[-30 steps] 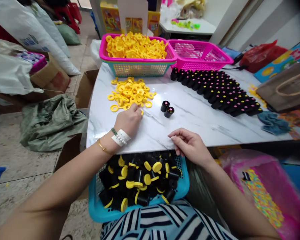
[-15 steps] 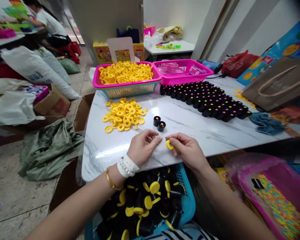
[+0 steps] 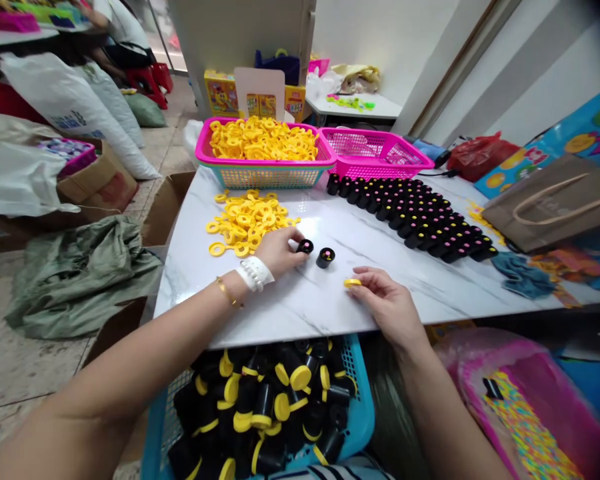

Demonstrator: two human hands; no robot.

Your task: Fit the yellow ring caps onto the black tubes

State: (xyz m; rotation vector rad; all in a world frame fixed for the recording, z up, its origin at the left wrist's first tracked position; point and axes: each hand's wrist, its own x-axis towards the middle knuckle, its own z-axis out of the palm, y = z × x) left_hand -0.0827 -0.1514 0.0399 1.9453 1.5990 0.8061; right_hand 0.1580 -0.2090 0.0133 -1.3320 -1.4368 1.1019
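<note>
My left hand [image 3: 280,252] has its fingers closed on a small black cylinder [image 3: 305,247] that has a pink dot inside its top. Just right of it, a second black cylinder [image 3: 325,258] stands upright on the marble-patterned table [image 3: 300,307]. Between thumb and fingers, my right hand [image 3: 385,297] pinches a yellow ring [image 3: 353,283], seen nearly edge-on. A loose pile of yellow rings with tabs [image 3: 253,217] lies beyond my left hand. Rows of black cylinders with pink and yellow dots [image 3: 415,213] stand packed together at the right.
A pink basket [image 3: 205,150] heaped with yellow rings stands at the back, beside another pink basket [image 3: 425,157]. Below the table edge sits a blue basket [image 3: 365,400] of black cylinders with yellow caps. A brown paper bag [image 3: 555,207] is at right. A person [image 3: 123,30] sits far left.
My left hand has moved away from the right hand, up and left, and taken hold of one black cylinder. The yellow ring stays in my right hand, now turned edge-on. The view has shifted slightly.
</note>
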